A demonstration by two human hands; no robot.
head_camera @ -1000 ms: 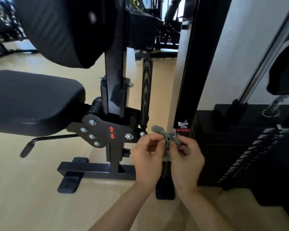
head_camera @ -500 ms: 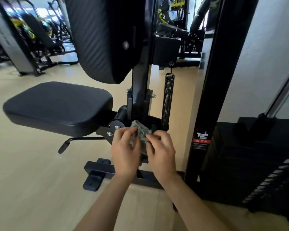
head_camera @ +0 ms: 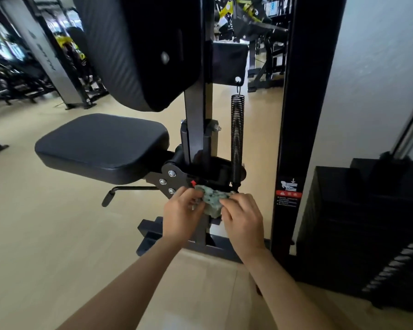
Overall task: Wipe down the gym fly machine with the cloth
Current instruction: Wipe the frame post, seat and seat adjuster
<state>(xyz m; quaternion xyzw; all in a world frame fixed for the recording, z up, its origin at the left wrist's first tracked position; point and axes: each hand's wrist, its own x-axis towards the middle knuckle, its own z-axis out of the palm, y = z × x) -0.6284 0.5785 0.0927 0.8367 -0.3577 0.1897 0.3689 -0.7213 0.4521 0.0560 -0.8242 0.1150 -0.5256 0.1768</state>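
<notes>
Both hands meet at the centre of the frame: left hand [head_camera: 180, 211] and right hand [head_camera: 242, 220] each pinch the crumpled green cloth [head_camera: 212, 201] with curled fingers. The cloth sits right at the bolted bracket plate [head_camera: 169, 179] of the fly machine [head_camera: 197, 103], just below the coil spring [head_camera: 237, 139]. Whether it touches the metal is unclear. The seat pad [head_camera: 103, 144] lies left of centre and the back pad [head_camera: 138, 51] fills the upper middle. At right stand a black upright [head_camera: 296, 115] and the weight stack [head_camera: 358, 222].

cloth [head_camera: 212, 201]: mottled grey-green | seat pad [head_camera: 103, 146]: black | spring [head_camera: 237, 139]: black | floor [head_camera: 34, 234]: pale tan
</notes>
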